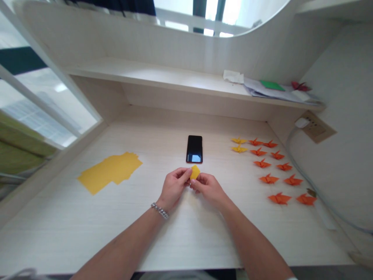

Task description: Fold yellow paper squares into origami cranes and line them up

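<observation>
While left hand [174, 184] and right hand [207, 187] pinch it, yellow paper [195, 171] stands corner-up.

The phone [194, 149] lies on the desk [189, 237] behind the folded paper [195, 171]; sheets [109, 172] lie left, cranes [262, 163] right.

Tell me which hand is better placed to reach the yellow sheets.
Left. The left hand is on the same side as the yellow sheets; the right hand would likely have to cross over it. Both pinch the folded yellow paper.
</observation>
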A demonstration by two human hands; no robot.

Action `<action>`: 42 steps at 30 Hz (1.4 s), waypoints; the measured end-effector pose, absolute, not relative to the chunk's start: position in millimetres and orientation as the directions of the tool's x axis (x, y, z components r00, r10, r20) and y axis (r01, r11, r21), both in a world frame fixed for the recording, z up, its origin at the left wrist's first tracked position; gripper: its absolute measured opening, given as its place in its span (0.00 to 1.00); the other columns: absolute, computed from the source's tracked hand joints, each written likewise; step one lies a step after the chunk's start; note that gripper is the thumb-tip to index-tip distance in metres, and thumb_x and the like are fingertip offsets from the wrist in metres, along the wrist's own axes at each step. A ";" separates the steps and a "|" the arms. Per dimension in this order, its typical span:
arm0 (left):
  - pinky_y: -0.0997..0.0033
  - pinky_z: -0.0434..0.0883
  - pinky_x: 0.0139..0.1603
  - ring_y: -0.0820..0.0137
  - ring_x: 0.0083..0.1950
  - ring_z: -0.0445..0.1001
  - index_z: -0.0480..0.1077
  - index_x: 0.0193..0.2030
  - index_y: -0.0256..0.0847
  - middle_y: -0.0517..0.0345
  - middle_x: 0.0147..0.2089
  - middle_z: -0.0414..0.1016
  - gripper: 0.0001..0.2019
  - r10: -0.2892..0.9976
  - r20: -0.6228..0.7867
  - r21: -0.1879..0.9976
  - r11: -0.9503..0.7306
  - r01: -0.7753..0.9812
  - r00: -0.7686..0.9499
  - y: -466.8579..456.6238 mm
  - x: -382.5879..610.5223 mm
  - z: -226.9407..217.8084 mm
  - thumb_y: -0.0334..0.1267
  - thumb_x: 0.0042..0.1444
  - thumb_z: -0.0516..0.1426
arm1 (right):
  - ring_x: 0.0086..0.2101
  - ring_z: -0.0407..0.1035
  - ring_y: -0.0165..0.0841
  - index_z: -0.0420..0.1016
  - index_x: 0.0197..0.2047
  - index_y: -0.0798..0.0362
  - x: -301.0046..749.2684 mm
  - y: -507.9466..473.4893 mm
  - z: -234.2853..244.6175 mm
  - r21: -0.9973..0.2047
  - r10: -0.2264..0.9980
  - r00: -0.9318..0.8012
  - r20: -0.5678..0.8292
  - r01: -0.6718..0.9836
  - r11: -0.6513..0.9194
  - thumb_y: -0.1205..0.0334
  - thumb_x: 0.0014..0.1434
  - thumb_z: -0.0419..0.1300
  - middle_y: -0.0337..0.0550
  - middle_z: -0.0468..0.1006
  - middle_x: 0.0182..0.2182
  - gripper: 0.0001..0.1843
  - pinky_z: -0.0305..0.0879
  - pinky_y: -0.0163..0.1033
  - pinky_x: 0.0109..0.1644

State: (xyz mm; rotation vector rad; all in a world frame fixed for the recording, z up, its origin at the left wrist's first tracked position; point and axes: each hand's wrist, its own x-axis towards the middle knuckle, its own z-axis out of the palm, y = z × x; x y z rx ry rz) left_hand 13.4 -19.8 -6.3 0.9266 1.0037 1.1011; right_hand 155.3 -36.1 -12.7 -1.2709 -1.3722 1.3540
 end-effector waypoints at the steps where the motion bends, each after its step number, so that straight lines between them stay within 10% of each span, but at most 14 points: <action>1: 0.74 0.68 0.30 0.72 0.29 0.72 0.76 0.34 0.35 0.55 0.31 0.76 0.15 0.972 -0.180 0.936 0.217 -0.277 0.155 -19.6 13.4 -5.6 0.46 0.47 0.63 | 0.24 0.66 0.28 0.72 0.27 0.56 155.3 -36.7 -11.6 -0.990 0.979 -0.180 -0.100 0.120 -0.079 0.52 0.54 0.60 0.40 0.75 0.24 0.14 0.61 0.32 0.28; 13: 0.74 0.69 0.30 0.72 0.30 0.72 0.76 0.35 0.34 0.53 0.29 0.76 0.14 0.972 -0.141 0.963 0.178 -0.202 0.188 -23.0 10.5 1.8 0.45 0.48 0.63 | 0.25 0.71 0.30 0.71 0.36 0.54 161.2 -31.1 -5.1 -0.993 0.993 0.112 -0.045 -0.111 -0.032 0.53 0.48 0.65 0.40 0.76 0.27 0.15 0.67 0.34 0.28; 33: 0.70 0.73 0.38 0.69 0.37 0.75 0.73 0.38 0.37 0.53 0.37 0.77 0.13 0.962 -0.115 0.921 0.196 -0.336 0.246 -23.2 9.2 5.1 0.42 0.49 0.63 | 0.34 0.74 0.35 0.76 0.40 0.53 158.6 -38.2 3.0 -0.995 0.999 0.007 0.035 -0.098 0.036 0.58 0.47 0.67 0.45 0.79 0.35 0.16 0.71 0.40 0.38; 42: 0.65 0.73 0.46 0.63 0.46 0.75 0.76 0.36 0.38 0.48 0.46 0.76 0.09 0.981 0.103 0.995 -0.103 -0.009 0.162 -27.5 11.3 8.4 0.40 0.50 0.62 | 0.37 0.74 0.37 0.74 0.43 0.52 162.7 -34.8 4.3 -0.995 0.992 0.102 0.080 -0.054 0.086 0.61 0.48 0.66 0.46 0.79 0.38 0.17 0.71 0.42 0.43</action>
